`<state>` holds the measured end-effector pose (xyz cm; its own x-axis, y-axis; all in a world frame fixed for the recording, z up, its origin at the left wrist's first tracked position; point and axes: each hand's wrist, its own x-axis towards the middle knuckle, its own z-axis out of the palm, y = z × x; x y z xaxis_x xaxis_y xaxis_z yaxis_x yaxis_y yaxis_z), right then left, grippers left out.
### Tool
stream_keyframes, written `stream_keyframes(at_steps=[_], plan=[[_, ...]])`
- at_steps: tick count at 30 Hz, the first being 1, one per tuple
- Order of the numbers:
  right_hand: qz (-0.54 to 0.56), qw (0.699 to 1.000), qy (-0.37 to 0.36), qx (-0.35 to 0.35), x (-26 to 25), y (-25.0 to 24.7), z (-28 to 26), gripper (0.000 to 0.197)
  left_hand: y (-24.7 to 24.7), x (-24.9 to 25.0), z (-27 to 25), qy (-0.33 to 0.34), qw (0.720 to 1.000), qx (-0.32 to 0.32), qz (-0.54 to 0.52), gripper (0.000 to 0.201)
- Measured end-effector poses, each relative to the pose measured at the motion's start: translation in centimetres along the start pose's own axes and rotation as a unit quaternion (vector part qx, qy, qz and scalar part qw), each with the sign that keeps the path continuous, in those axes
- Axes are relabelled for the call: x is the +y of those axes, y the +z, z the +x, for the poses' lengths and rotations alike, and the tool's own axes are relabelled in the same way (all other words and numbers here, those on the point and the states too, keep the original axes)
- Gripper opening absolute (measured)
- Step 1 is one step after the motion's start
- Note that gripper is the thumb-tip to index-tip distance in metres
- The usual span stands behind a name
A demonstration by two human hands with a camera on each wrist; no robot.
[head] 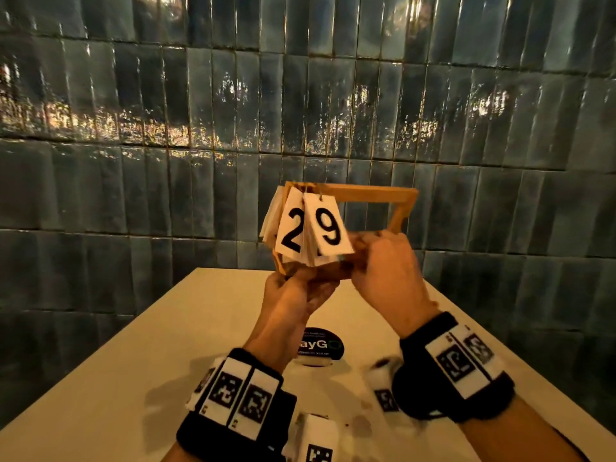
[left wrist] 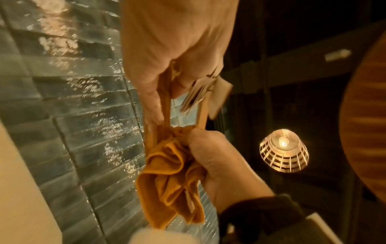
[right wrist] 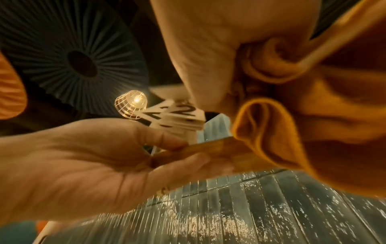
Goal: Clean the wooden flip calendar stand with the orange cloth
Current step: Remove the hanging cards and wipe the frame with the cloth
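Observation:
I hold the wooden flip calendar stand [head: 366, 195] up in the air above the table. Its white number cards [head: 310, 228] show 29 and hang at its left end. My left hand [head: 293, 291] grips the stand's lower bar from below, with the thumb and fingers pinching the wood [right wrist: 208, 147]. My right hand [head: 383, 261] grips the bunched orange cloth [left wrist: 169, 173] and presses it against the same bar, just right of the left hand. In the head view the cloth is almost wholly hidden behind my right hand. The right wrist view shows its folds [right wrist: 313, 115] wrapped over the bar.
A cream table [head: 200, 328] lies below my hands, with a round black sticker [head: 320, 345] near its middle. A glossy dark tiled wall [head: 166, 128] stands close behind the table. A lit slatted lamp [left wrist: 283, 147] hangs overhead.

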<state>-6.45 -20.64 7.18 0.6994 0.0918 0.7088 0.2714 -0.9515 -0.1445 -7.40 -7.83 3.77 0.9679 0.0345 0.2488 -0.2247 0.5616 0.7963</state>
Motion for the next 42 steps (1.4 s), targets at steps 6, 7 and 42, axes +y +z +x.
stream_keyframes(at_steps=[6,7,42], plan=[[0.061,0.969,-0.031,-0.235,-1.9,-2.1,1.2,0.038,-1.4,0.1,0.5,-0.120,0.992,0.021,-0.030,0.031],[0.067,0.964,-0.042,-0.253,-2.1,-2.2,1.4,0.042,-1.5,0.2,0.6,-0.119,0.992,0.025,-0.020,0.031],[0.580,0.746,0.269,-0.187,-3.8,-1.2,1.1,0.020,-1.6,-0.5,-0.3,0.266,0.839,0.086,0.467,0.023]])
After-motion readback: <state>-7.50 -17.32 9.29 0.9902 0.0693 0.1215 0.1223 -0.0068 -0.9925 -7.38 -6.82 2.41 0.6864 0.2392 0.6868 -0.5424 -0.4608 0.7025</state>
